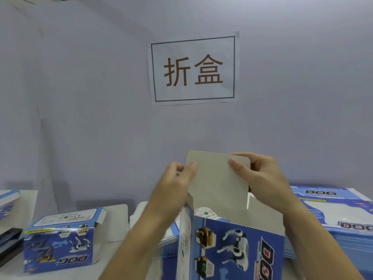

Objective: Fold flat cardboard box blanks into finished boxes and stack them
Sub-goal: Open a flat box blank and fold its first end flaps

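In the lower centre of the frame a half-formed blue box (238, 247) printed with robot dogs and "DOG" lettering stands open-topped, its grey-lined top flap (218, 178) raised upright. The left hand (173, 182) pinches the flap's left edge, its grip clamped on the card with the thumb on the near face. The right hand (260, 174) holds the flap's upper right corner, thumb pressed on the near face and fingers curled behind, so that grip too is clamped on the flap.

At the lower left a finished box (60, 241) of the same print sits on the white worktop (115, 219), well apart from the hands. At the right edge a stack of flat blanks (335, 217) lies with the same blue print facing up. Another low pile of blanks (169, 239) shows just behind the left forearm. A dark object (10, 243) lies at the far left edge; what it is cannot be told. On the wall above, a paper sign (193, 68) bears two brown characters inside a dark frame.
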Available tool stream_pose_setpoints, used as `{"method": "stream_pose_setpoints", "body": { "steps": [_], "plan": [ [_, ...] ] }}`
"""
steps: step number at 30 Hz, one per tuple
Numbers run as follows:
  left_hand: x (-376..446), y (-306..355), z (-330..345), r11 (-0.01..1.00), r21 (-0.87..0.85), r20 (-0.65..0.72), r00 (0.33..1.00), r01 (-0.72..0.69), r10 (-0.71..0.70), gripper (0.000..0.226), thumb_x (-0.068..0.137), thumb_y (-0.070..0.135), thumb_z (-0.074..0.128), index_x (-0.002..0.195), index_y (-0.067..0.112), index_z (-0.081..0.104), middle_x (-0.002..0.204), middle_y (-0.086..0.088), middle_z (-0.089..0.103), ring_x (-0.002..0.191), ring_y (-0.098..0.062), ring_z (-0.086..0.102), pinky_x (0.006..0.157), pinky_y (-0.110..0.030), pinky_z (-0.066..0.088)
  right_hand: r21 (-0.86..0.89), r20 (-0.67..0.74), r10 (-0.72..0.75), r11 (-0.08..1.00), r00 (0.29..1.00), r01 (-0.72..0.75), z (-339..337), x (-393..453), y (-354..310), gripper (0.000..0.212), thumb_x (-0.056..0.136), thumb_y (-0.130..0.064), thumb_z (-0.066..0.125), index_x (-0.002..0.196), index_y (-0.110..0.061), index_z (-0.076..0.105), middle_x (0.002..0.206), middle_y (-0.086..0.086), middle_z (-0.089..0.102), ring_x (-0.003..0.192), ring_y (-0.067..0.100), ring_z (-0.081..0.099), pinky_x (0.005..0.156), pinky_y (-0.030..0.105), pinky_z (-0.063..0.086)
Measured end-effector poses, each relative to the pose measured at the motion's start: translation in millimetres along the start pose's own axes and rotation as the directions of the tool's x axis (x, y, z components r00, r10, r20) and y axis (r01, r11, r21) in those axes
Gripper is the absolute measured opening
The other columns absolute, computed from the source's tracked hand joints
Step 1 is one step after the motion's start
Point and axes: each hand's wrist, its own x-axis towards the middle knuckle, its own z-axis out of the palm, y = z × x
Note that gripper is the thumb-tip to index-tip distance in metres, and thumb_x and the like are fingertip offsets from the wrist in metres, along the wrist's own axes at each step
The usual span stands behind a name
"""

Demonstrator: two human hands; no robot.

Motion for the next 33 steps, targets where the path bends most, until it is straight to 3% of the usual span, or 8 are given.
{"method": "stream_pose_setpoints", "body": {
  "steps": [4,7,10,15,20,24,27,33],
  "plan": [
    [24.5,16.7,-19.6,0.998,-0.012,0.095,0.993,-0.065,0.066,0.016,0.096,0.018,0.064,0.111,0.022,0.064,0.092,-0.004,0.078,0.083,-0.023,0.075,0.077,-0.043,0.062,0.067,0.088,-0.001,0.998,0.996,-0.005,-4.9,7.3,-2.9,0.01,0.085,-0.019,0.07,0.093,-0.024,0.073,0.078,-0.003,0.077,0.072,0.011,0.074,0.064,0.026,0.062],
    [30.0,16.0,-24.2,0.992,-0.006,0.171,0.977,-0.128,0.127,0.029,0.096,0.013,0.063,0.12,0.029,0.063,0.097,-0.002,0.078,0.089,-0.022,0.075,0.069,-0.038,0.062,0.149,0.143,0.03,0.987,0.989,-0.052,-12.5,10.7,-2.6,0.033,0.065,-0.021,0.074,0.098,-0.021,0.073,0.085,0.003,0.079,0.078,0.019,0.076,0.068,0.035,0.064],
    [30.3,10.3,-24.7,0.983,-0.024,0.215,0.959,-0.183,0.184,0.042,0.095,0.01,0.063,0.123,0.041,0.063,0.105,0.001,0.077,0.095,-0.021,0.074,0.065,-0.034,0.062,0.176,0.161,0.033,0.982,0.986,-0.062,-15.9,9.4,-1.1,0.037,0.063,-0.016,0.073,0.099,-0.02,0.073,0.086,0.006,0.079,0.078,0.022,0.076,0.065,0.036,0.064],
    [28.8,5.6,-18.9,0.973,-0.041,0.206,0.951,-0.229,0.232,0.042,0.093,0.009,0.065,0.117,0.044,0.064,0.106,0.006,0.076,0.097,-0.018,0.073,0.067,-0.035,0.062,0.196,0.151,0.071,0.975,0.986,-0.101,-16.7,9.7,1.6,0.036,0.061,-0.014,0.073,0.096,-0.019,0.075,0.089,0.01,0.078,0.081,0.029,0.076,0.068,0.045,0.063],
    [27.9,6.1,-18.5,0.964,-0.042,0.189,0.946,-0.262,0.265,0.033,0.093,0.007,0.065,0.107,0.036,0.069,0.103,0.004,0.077,0.095,-0.019,0.074,0.06,-0.031,0.06,0.25,0.13,0.096,0.96,0.987,-0.126,-15.4,10.4,0.7,0.027,0.058,-0.01,0.074,0.082,-0.022,0.079,0.086,0.011,0.078,0.074,0.028,0.076,0.063,0.043,0.064],
    [28.8,8.2,-15.1,0.952,-0.037,0.133,0.943,-0.304,0.306,0.025,0.087,0.022,0.071,0.107,0.036,0.069,0.097,0.0,0.078,0.089,-0.021,0.075,0.062,-0.032,0.061,0.262,0.152,0.086,0.957,0.985,-0.124,-12.5,10.1,-3.1,0.031,0.06,-0.012,0.073,0.09,-0.02,0.077,0.086,0.011,0.078,0.074,0.026,0.075,0.065,0.043,0.064],
    [27.8,8.2,-11.7,0.953,-0.037,0.064,0.951,-0.302,0.304,0.039,0.076,0.035,0.069,0.114,0.036,0.068,0.099,0.001,0.078,0.089,-0.02,0.075,0.068,-0.035,0.063,0.26,0.183,0.063,0.959,0.981,-0.11,-12.7,9.6,-4.8,0.037,0.065,-0.018,0.071,0.102,-0.024,0.073,0.085,0.008,0.078,0.076,0.024,0.076,0.059,0.034,0.063],
    [26.3,4.8,-10.7,0.934,-0.075,0.035,0.935,-0.349,0.353,0.018,0.078,0.027,0.069,0.093,0.032,0.077,0.093,0.008,0.078,0.088,-0.016,0.073,0.067,-0.036,0.063,0.242,0.162,0.071,0.964,0.984,-0.11,-13.6,9.9,-4.7,0.025,0.066,-0.016,0.072,0.09,-0.021,0.077,0.085,0.01,0.078,0.073,0.025,0.075,0.063,0.04,0.064]
  ]
}}
